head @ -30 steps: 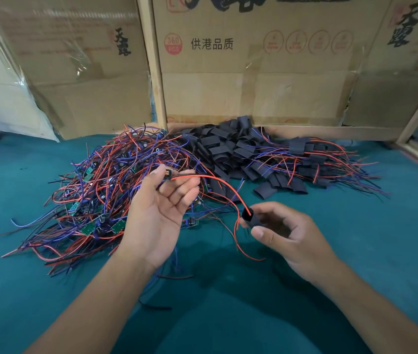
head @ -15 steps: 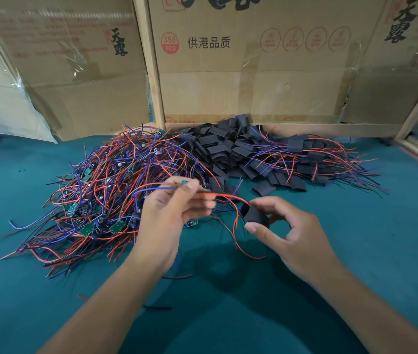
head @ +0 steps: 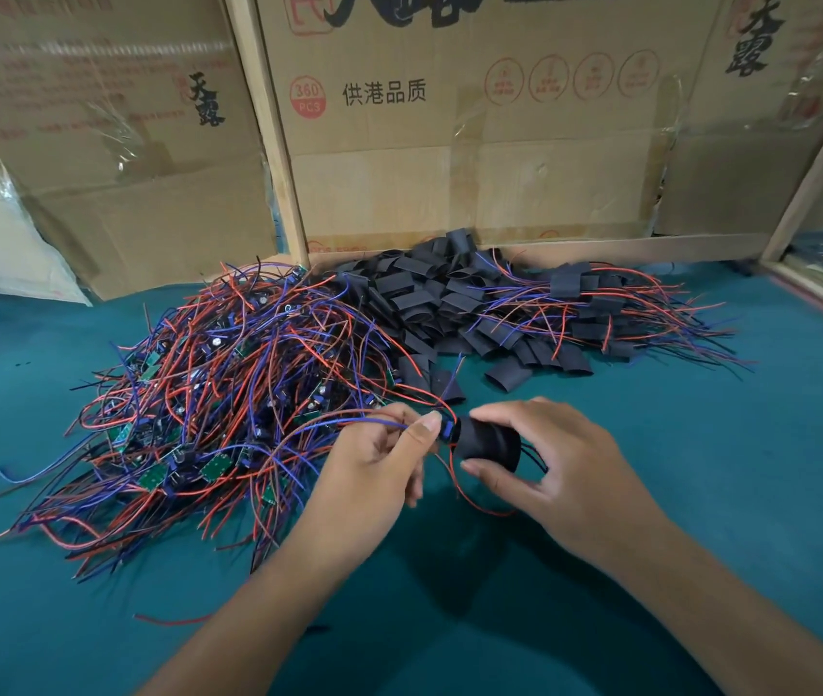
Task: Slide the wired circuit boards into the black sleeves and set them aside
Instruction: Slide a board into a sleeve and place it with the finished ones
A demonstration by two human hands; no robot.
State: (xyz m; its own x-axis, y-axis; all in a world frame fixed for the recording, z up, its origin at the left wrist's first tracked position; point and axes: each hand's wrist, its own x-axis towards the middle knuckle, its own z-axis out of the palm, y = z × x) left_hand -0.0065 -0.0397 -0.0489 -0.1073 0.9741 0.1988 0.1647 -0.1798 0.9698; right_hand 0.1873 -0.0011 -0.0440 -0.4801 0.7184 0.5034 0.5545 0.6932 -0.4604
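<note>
Fingers first: on the left hand [head: 374, 459] we see the thumb and forefinger pressed together, pinching a wired circuit board at the point where its blue and red leads come off; the board itself is almost wholly hidden at the fingertips. The other left fingers [head: 412, 487] are curled under the palm. On the right hand [head: 557, 462] we see the fingers arched over a black sleeve [head: 487, 444] and the thumb beneath it, so the sleeve is pinched between them, its open mouth facing the left fingertips. The board end sits right at that mouth; we cannot tell how far in it is. A red lead [head: 470, 502] loops down below the sleeve, and thin dark leads show at the sleeve's far end.

Both hands are held just above the teal tabletop [head: 701, 494], near its middle. Beyond the left hand lies a tangled heap of unsleeved boards [head: 208, 394], with red and blue wires and small green boards showing through. Behind the right hand, a pile of empty black sleeves [head: 429, 298]. To its right, touching it, a cluster of finished sleeved boards [head: 600, 313], wires trailing rightward. Cardboard boxes [head: 449, 143] stand along the back edge.
</note>
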